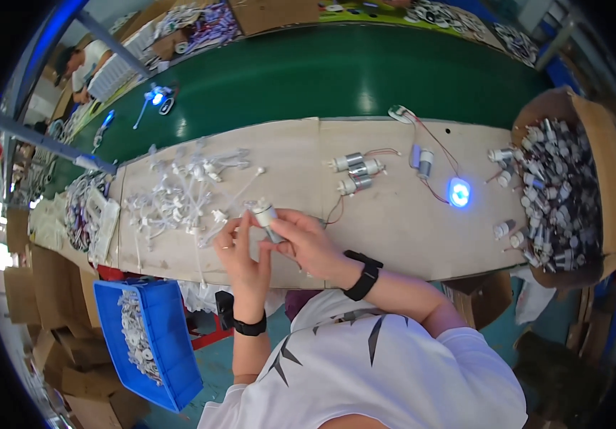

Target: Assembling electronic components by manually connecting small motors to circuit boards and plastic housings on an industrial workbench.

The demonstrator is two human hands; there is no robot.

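Note:
Over the near edge of the table, my right hand point(309, 242) is closed round a small motor pump point(265, 214) with a white end and a grey metal body. Thin wires trail from beside that hand. My left hand point(242, 250) meets it from the left, fingertips pinched together at the pump's white end. A small whitish piece seems to sit at those fingertips, too small to make out. Just beyond the left hand lies a spread of clear and white plastic tube fittings point(179, 189). Several similar motor pumps point(356, 168) rest on the table ahead of my right hand.
A carton point(612, 186) full of motor pumps stands at the right. Nearer the middle, a wired pump point(426, 163) connects to a glowing blue light point(459, 192). A green conveyor belt point(365, 71) runs behind. A blue bin point(183, 343) of white parts is lower left; another person point(86, 68) works far left.

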